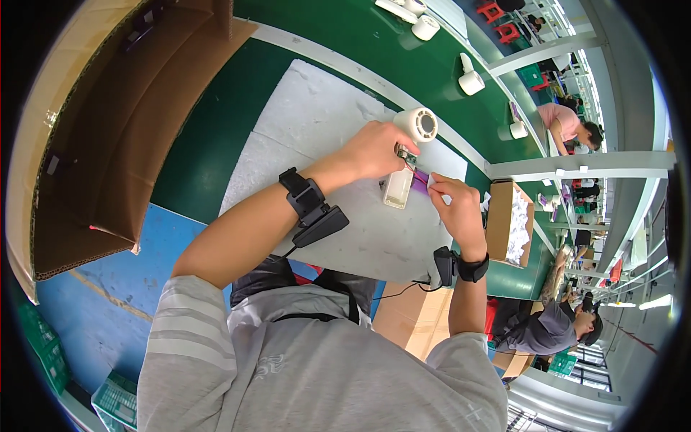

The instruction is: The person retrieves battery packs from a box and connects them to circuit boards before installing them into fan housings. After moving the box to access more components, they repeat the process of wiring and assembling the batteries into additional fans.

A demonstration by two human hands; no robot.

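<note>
A white handheld fan (414, 123) lies on a pale foam sheet (284, 115), its round head at the far end. Its open handle shell (397, 191) points toward me. My left hand (374, 150) is closed on the fan near the neck, with fingertips at a small green circuit board (404, 154). Thin red and dark wires run from the board. Beside the shell is a purple piece (419, 182), resembling a battery cell, partly hidden. My right hand (461, 209) pinches a small white piece (431, 181) beside it.
A large open cardboard box (155, 86) stands at the left. On the right sits a smaller cardboard box (498, 223) with white scraps. More white fans (471, 81) rest on the green belt (360, 36) beyond a pale rail. Other people work farther right.
</note>
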